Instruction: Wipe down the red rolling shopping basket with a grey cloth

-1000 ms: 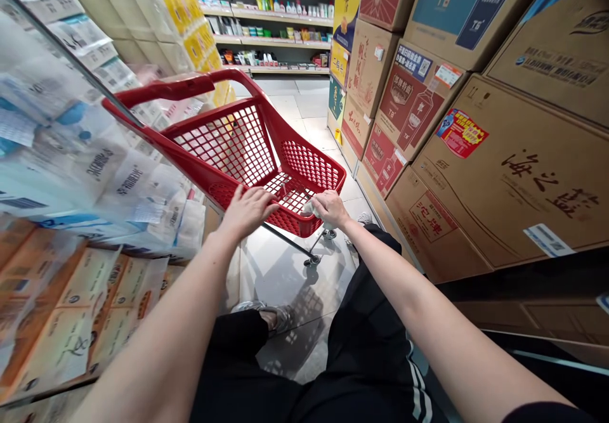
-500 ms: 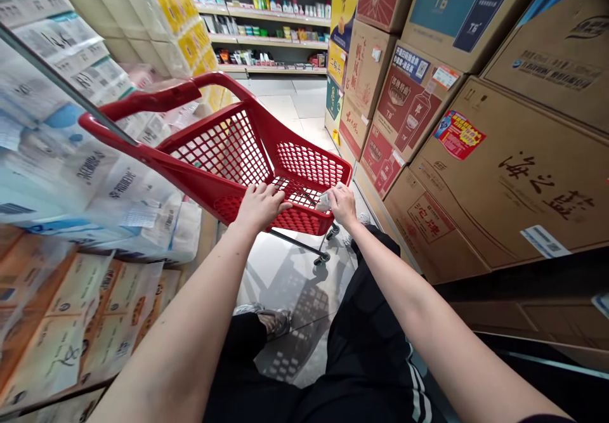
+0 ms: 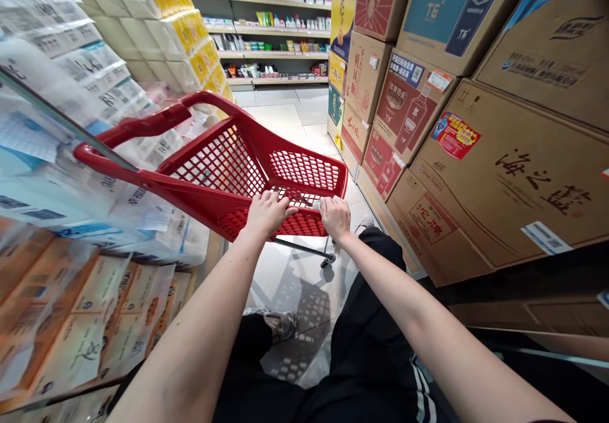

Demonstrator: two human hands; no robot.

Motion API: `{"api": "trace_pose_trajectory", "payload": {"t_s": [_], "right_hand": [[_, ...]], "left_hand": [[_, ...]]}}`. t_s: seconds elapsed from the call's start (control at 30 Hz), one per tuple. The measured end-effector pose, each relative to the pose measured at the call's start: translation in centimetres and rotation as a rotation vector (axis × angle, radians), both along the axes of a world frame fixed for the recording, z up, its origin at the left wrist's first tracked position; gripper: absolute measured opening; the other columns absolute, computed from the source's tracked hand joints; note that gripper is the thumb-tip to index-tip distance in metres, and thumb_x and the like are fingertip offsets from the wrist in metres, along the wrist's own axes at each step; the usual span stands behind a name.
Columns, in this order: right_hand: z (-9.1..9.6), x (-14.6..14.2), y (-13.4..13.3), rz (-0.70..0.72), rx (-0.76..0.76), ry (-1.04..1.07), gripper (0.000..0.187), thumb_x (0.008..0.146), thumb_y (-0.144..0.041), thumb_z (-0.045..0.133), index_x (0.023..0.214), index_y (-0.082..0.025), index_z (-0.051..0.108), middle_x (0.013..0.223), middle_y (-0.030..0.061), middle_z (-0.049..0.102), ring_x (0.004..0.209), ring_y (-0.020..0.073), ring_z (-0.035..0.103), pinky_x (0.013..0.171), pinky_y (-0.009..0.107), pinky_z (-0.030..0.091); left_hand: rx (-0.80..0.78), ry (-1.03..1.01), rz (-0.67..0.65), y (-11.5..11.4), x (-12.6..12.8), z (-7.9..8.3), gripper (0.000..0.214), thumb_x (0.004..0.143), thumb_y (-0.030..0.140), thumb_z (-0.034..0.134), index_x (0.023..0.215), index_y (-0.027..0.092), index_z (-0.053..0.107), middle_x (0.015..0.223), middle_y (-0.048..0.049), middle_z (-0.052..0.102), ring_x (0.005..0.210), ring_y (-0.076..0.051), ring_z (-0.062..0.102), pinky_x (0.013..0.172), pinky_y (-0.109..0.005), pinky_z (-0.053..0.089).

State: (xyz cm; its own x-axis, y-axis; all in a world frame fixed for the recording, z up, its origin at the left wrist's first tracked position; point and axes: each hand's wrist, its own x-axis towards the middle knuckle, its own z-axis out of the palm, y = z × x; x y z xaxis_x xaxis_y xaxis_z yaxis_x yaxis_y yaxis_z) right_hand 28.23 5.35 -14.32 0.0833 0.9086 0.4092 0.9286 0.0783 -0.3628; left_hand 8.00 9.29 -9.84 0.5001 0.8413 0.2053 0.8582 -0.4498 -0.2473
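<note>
A red plastic shopping cart with lattice sides stands slantwise in front of me, its handle at upper left. My left hand is closed over the near rim, fingers curled to the inside and thumb along the edge. Farther right, my right hand grips the same rim near the cart's end. A small pale crumpled piece shows beside its fingers; whether it is held too, I cannot tell. Through the lattice the basket floor is partly visible.
Stacked cartons line the right side close by. On the left are piles of plastic-wrapped paper packs and orange packs, close to the cart. Shelves of bottles and tubes stand beyond the tiled floor.
The view has tilted up slightly, so shelves and packs sit lower. The cart's far end and my right hand have shifted a little left and nearer. Both hands stay on the rim.
</note>
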Motion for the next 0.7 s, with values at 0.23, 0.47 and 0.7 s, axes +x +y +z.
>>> {"api": "trace_pose_trajectory", "payload": {"t_s": [0.23,0.47,0.7], "right_hand": [[2.4,3.3,2.6,0.046,-0.244,-0.17,0.041,0.104,-0.034,0.027,0.104,-0.018,0.064,0.091,0.008,0.074,0.081,0.0195,0.066,0.077,0.028,0.038],[3.0,5.2,6.7,0.081,-0.365,-0.049,0.04,0.101,-0.033,0.033,0.093,-0.019,0.07,0.099,0.0081,0.075,0.088,0.0201,0.066,0.07,0.027,0.039],[-1.4,2.6,5.2,-0.033,0.047,0.447,0.042,0.104,-0.037,0.023,0.106,-0.019,0.062,0.095,0.0056,0.07,0.086,0.0168,0.063,0.079,0.027,0.045]], "left_hand": [[0.02,-0.077,0.015,0.1,1.9,-0.3,0.055,0.095,0.06,0.03,0.104,0.021,0.067,0.106,-0.016,0.065,0.106,-0.031,0.052,0.088,-0.043,0.033],[0.003,-0.107,0.034,0.2,3.2,-0.6,0.051,0.098,0.056,0.024,0.101,0.024,0.065,0.105,-0.0111,0.065,0.103,-0.028,0.054,0.086,-0.042,0.034],[-0.005,-0.12,0.091,-0.6,2.1,-0.3,0.053,0.098,0.054,0.023,0.101,0.023,0.066,0.103,-0.0132,0.066,0.101,-0.029,0.055,0.082,-0.042,0.034]]}}
